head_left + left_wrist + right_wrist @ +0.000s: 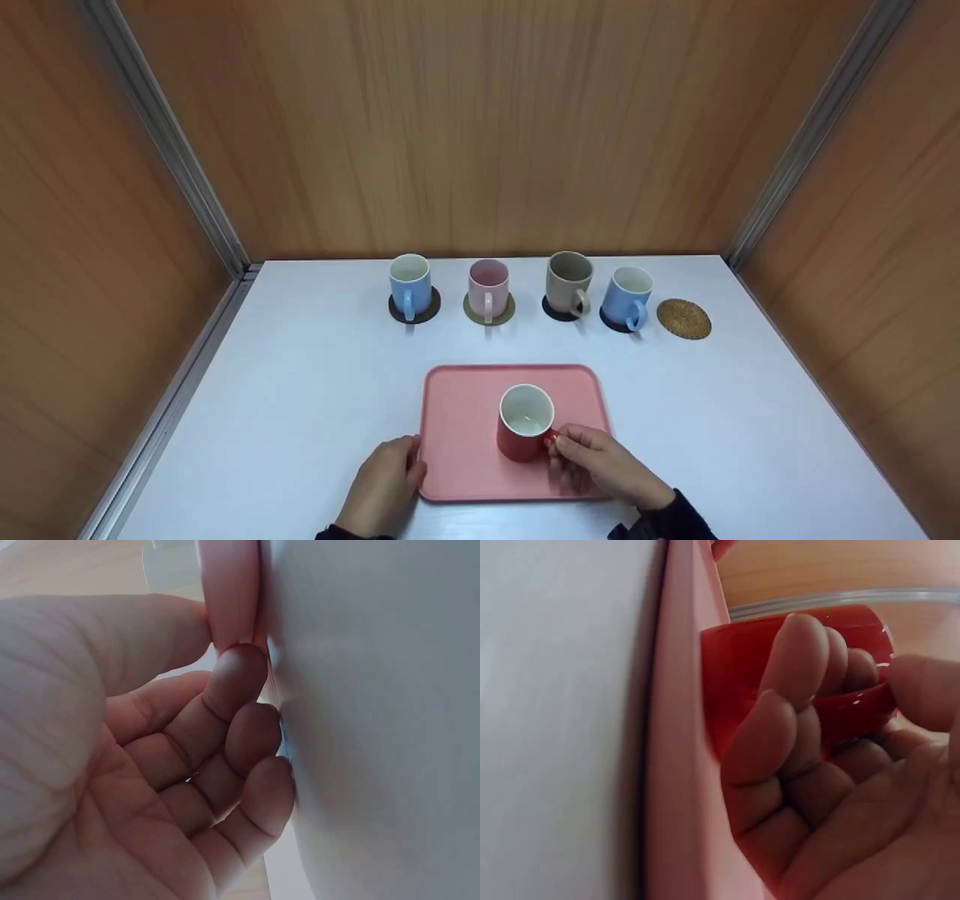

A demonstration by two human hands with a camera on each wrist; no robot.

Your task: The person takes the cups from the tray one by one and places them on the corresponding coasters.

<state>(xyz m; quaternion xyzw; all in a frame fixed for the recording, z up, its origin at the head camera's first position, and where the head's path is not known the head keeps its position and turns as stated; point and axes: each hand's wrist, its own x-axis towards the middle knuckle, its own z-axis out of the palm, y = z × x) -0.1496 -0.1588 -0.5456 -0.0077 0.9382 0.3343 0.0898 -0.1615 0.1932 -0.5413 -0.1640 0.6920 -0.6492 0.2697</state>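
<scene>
A red mug with a white inside stands upright on a pink tray, right of its middle. My right hand grips the mug's handle; in the right wrist view its curled fingers pass through the handle and the thumb presses on top. At the tray's left edge, near the front corner, my left hand pinches the rim. The left wrist view shows the thumb on one side of the rim and a fingertip on the other, with the remaining fingers curled against the white table.
Behind the tray, a row of mugs stands on coasters: a blue mug, a pink mug, a grey-beige mug and another blue mug. A bare woven coaster lies at the right end. Wooden panels enclose the white table.
</scene>
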